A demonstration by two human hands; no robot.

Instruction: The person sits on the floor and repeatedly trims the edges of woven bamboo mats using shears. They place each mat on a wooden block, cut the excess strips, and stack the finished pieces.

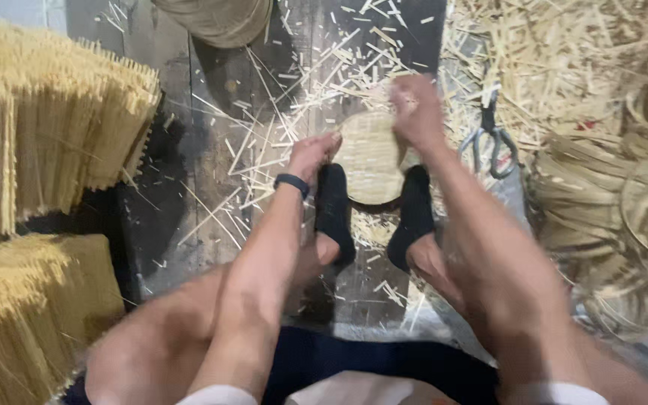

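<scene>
A small round woven straw piece (370, 157) stands on the dark floor between my two feet in black socks. My left hand (313, 152) grips its left edge; a dark band circles that wrist. On the upper right rim rests my right hand (414, 111), fingers closed on it and blurred by motion. Both forearms reach forward over my bare knees.
Tall bundles of cut straw (46, 127) stand at the left. Scissors (490, 139) lie just right of my right hand among loose straw. Woven straw rings and baskets (609, 202) pile up at the right. Straw scraps litter the wooden floor (189, 195).
</scene>
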